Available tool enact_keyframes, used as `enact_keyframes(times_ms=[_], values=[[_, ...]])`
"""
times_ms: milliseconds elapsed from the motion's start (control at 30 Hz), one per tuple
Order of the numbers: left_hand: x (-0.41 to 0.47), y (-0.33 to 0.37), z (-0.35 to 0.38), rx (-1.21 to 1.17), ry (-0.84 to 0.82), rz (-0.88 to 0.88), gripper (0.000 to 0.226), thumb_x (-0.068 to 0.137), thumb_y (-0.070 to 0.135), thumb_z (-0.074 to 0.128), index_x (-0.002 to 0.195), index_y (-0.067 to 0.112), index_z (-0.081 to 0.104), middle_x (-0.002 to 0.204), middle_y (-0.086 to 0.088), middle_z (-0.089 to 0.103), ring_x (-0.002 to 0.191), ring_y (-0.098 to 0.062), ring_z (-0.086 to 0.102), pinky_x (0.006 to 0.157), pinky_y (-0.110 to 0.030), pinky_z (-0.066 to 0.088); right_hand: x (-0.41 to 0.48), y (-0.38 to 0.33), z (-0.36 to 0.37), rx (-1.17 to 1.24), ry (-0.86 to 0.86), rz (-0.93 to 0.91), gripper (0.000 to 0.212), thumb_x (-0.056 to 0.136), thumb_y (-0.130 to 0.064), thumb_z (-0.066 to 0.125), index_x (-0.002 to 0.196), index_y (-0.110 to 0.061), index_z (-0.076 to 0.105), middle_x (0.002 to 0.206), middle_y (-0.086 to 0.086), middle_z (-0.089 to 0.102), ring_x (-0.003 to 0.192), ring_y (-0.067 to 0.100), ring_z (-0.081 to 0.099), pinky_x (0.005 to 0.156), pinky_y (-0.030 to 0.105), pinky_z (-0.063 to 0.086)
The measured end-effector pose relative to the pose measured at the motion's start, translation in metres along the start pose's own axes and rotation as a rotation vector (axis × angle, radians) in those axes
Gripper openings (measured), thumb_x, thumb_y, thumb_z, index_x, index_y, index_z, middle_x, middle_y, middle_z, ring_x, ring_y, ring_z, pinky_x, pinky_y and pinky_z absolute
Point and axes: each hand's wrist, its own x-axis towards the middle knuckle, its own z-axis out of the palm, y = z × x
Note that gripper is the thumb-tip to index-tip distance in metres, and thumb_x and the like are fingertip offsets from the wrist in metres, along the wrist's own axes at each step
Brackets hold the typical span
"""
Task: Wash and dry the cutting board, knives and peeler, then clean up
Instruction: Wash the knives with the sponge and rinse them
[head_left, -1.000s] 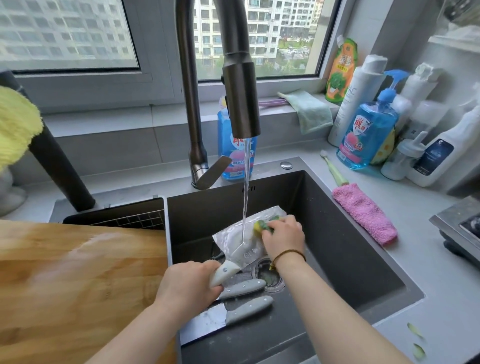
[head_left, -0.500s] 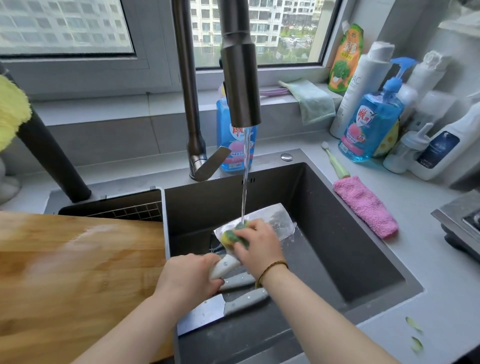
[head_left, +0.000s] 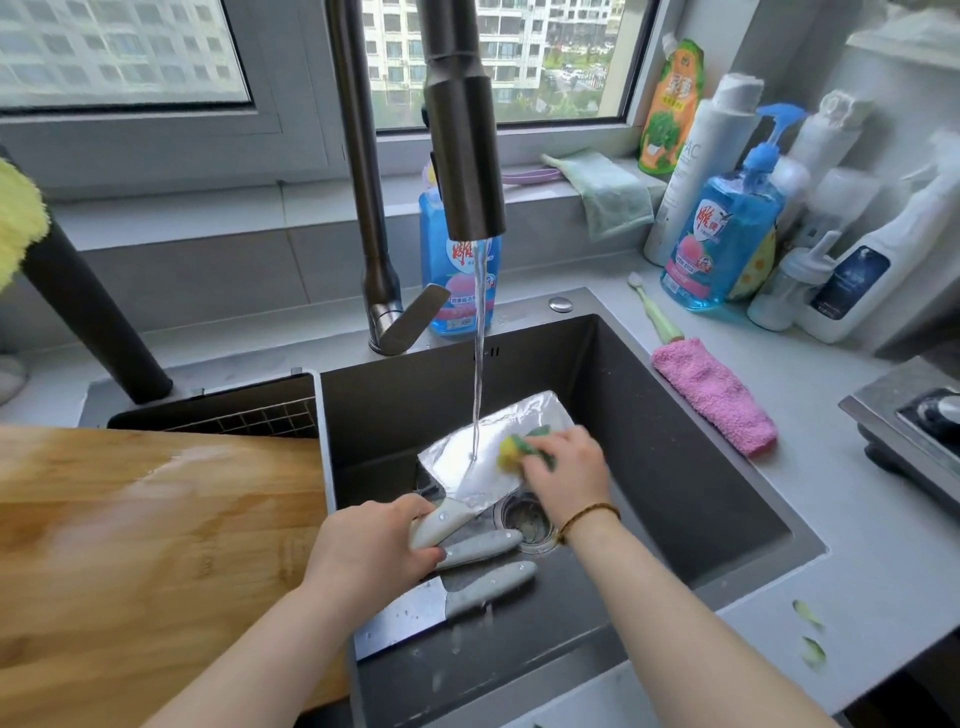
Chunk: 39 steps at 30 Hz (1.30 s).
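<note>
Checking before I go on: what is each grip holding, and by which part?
Left grip holds the cleaver by its pale handle; right grip holds the sponge from above, on the blade.

Your left hand (head_left: 371, 551) covers most of the cleaver (head_left: 457, 467) handle. Your right hand (head_left: 566, 478) hides most of the sponge (head_left: 511, 449). The middle knife (head_left: 480, 545) has its blade tucked behind your left hand. The board (head_left: 130, 545) runs off the left edge and the stove (head_left: 914, 426) off the right. The far-right bottles (head_left: 836, 135) are blurred, labels unreadable.
</note>
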Motion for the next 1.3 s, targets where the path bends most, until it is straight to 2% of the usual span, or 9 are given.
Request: enact_keyframes(times_ms=[67,233,467,633,767,900,1000,1133,1300], values=[[-0.002,0.002,-0.001,0.008,-0.006,0.004,0.041,0.087,0.054,0.048,0.125,0.038,0.043,0.099,0.012,0.062,0.077,-0.010,0.050,0.052,-0.015,0.030,0.002,0.004,-0.004,-0.015,0.073,0.077,0.028,0.091,-0.023,0.052,0.115,-0.016,0.063,0.117,0.005,0.050,0.109,0.019,0.043,0.091,0.022,0.034],[-0.001,0.001,-0.003,-0.015,0.022,-0.005,0.040,0.087,0.053,0.048,0.123,0.039,0.044,0.084,0.013,0.049,0.073,-0.009,0.046,0.050,-0.010,0.026,-0.028,-0.015,0.011,-0.021,-0.088,-0.243,0.028,0.091,-0.022,0.051,0.116,-0.019,0.063,0.108,0.002,0.048,0.104,0.017,0.040,0.084,0.018,0.028],[-0.009,0.003,-0.003,-0.042,0.034,0.027,0.039,0.086,0.053,0.049,0.122,0.039,0.044,0.084,0.015,0.049,0.073,-0.008,0.047,0.050,-0.013,0.028,-0.024,0.023,-0.036,0.086,0.156,0.172,0.025,0.088,-0.015,0.056,0.111,-0.012,0.066,0.115,0.014,0.057,0.110,0.030,0.050,0.088,0.026,0.036],[-0.014,0.007,-0.005,-0.048,0.060,0.064,0.041,0.086,0.053,0.051,0.123,0.037,0.046,0.085,0.016,0.050,0.074,-0.006,0.048,0.048,-0.013,0.029,-0.076,0.040,-0.063,0.108,0.143,0.180,0.024,0.089,-0.016,0.055,0.110,-0.009,0.065,0.113,0.011,0.060,0.111,0.030,0.047,0.088,0.024,0.032],[-0.022,0.007,-0.004,-0.066,0.074,0.057,0.048,0.085,0.056,0.051,0.127,0.034,0.044,0.086,0.016,0.048,0.075,-0.005,0.048,0.047,-0.013,0.029,-0.116,0.049,-0.071,-0.151,0.120,0.150,0.046,0.074,-0.045,0.045,0.104,-0.018,0.068,0.111,0.004,0.060,0.106,0.027,0.046,0.084,0.025,0.030],[-0.029,0.009,-0.004,-0.093,0.070,0.028,0.050,0.084,0.056,0.053,0.128,0.032,0.045,0.092,0.013,0.055,0.077,-0.006,0.047,0.047,-0.014,0.029,-0.141,0.058,-0.064,-0.328,-0.028,0.189,0.027,0.089,-0.036,0.051,0.114,-0.032,0.058,0.123,-0.008,0.048,0.117,0.016,0.035,0.091,0.024,0.024],[-0.032,0.009,-0.005,-0.095,0.046,0.014,0.050,0.084,0.055,0.053,0.127,0.032,0.046,0.108,0.010,0.062,0.078,-0.006,0.046,0.048,-0.014,0.029,-0.144,0.057,-0.060,-0.329,-0.052,0.194,0.027,0.089,-0.040,0.049,0.115,-0.033,0.054,0.125,-0.009,0.044,0.118,0.015,0.033,0.094,0.023,0.023],[-0.034,0.009,-0.006,-0.092,0.027,0.010,0.047,0.083,0.055,0.054,0.125,0.033,0.048,0.110,0.010,0.062,0.077,-0.006,0.046,0.048,-0.013,0.029,-0.140,0.046,-0.064,-0.315,-0.019,0.181,0.039,0.087,-0.047,0.050,0.122,-0.031,0.051,0.139,-0.008,0.033,0.130,0.013,0.026,0.107,0.026,0.018],[-0.032,0.006,-0.010,-0.084,0.004,0.000,0.042,0.084,0.053,0.055,0.121,0.037,0.051,0.098,0.014,0.058,0.078,-0.006,0.046,0.049,-0.014,0.027,-0.109,0.006,-0.046,-0.268,-0.122,-0.098,0.052,0.096,-0.032,0.039,0.144,-0.021,0.022,0.155,-0.003,0.010,0.142,0.011,0.008,0.114,0.023,0.005]])
